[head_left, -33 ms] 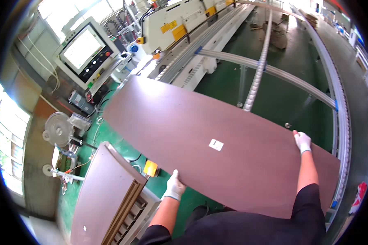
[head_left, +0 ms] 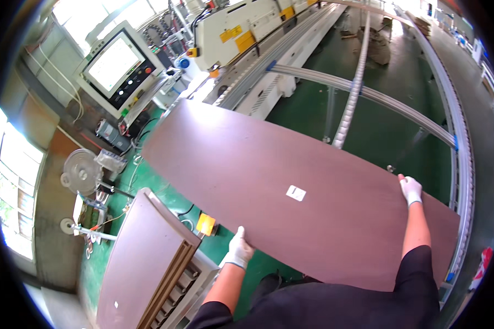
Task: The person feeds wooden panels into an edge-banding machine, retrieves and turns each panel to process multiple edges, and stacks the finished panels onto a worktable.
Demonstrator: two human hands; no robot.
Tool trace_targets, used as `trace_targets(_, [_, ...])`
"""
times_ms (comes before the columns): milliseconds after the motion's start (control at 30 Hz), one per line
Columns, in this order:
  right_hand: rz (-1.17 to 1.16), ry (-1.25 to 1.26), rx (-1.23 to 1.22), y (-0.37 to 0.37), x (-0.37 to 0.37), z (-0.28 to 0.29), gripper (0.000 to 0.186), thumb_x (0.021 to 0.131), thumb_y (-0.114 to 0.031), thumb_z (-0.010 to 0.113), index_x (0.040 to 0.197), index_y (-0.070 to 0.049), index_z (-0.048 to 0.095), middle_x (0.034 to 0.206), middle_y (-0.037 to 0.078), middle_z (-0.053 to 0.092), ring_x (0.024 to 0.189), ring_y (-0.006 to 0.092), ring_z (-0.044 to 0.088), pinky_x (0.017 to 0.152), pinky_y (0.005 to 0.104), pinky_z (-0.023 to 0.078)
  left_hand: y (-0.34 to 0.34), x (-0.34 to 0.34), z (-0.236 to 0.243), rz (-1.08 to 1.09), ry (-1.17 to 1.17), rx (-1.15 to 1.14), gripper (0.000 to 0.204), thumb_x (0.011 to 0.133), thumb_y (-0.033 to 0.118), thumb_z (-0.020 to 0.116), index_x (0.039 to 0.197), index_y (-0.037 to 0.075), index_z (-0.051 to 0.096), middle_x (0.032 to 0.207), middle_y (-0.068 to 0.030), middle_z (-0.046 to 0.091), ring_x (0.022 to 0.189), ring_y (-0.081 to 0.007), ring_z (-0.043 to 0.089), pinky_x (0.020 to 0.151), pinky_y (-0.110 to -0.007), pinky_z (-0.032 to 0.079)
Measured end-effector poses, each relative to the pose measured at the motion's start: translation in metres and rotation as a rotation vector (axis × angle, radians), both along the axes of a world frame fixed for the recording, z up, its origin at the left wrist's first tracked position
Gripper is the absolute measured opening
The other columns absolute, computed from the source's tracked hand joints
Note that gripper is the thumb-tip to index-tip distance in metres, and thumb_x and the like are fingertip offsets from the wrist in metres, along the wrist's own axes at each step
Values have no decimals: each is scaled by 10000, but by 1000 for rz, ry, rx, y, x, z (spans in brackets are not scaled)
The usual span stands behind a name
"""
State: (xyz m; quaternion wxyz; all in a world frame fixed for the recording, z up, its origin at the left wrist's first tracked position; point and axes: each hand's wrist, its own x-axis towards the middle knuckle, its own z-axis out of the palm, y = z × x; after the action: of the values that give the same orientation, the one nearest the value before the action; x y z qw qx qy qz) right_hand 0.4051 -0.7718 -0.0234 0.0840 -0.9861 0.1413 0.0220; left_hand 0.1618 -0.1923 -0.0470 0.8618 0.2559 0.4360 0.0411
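A large brown panel [head_left: 324, 230] with a white label [head_left: 296, 193] lies in front of me, its far left end over the machine's rail. My left hand [head_left: 239, 252] grips the panel's near edge, thumb on top. Across the panel, my right hand [head_left: 410, 189] holds the far edge toward the right end, with fingers around it. Both hands wear white gloves. Beside my left hand, below the panel's edge, stands a stack of similar brown boards [head_left: 134, 252] on a pale rack.
A white machine [head_left: 222, 38] with a control screen [head_left: 111, 64] runs along the back. Conveyor rails [head_left: 348, 118] and a side rail [head_left: 464, 181] form a frame beyond the panel. Wheeled fittings [head_left: 82, 171], cables and a yellow foot pedal [head_left: 205, 223] are on the left.
The whole view sits very slightly further right in the frame, the panel and both hands with it. Both hands keep the same grip.
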Motion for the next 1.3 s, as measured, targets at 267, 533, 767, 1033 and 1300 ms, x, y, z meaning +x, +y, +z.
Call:
trace_targets(267, [382,-567,-257,129,80,-53,519,865,-308,647,1303,-45,553,1348,176,531,1302,352,429,1098,496,312,-11,27,6,-239,32,52,384,1013,339,526,1271,56,506,1245,-134,604,1099,-287,620,911,-510,533])
trace_targets(533, [447,-394,9,324,92,-5,523,900,-343,616,1343,-79,533,1430,148,493,1355,333,413,1141,468,295,121,61,50,-1087,231,1029,467,977,428,564,824,-6,640,698,-37,641,644,-121,590,652,-287,491])
trace_targets(767, [257,-456,-3,293,121,-22,444,908,-265,628,1292,-48,580,1403,145,530,1326,330,457,1129,442,327,324,176,66,-442,20,1940,286,911,269,621,1068,30,636,1134,-167,641,1090,-320,586,950,-423,442])
trace_targets(1033, [94,-286,-104,336,185,-5,354,880,-247,646,1179,-62,602,1261,153,598,1196,342,536,990,469,421,415,275,45,-821,629,2105,676,934,526,486,1473,128,396,1579,-92,307,1478,-316,212,1171,-594,65])
trace_targets(1300, [326,74,64,496,304,27,539,951,-519,429,865,-54,687,915,193,685,919,389,640,796,464,499,588,322,46,-936,830,2112,721,942,514,498,1484,61,356,1520,-214,361,1408,-424,300,1171,-526,189])
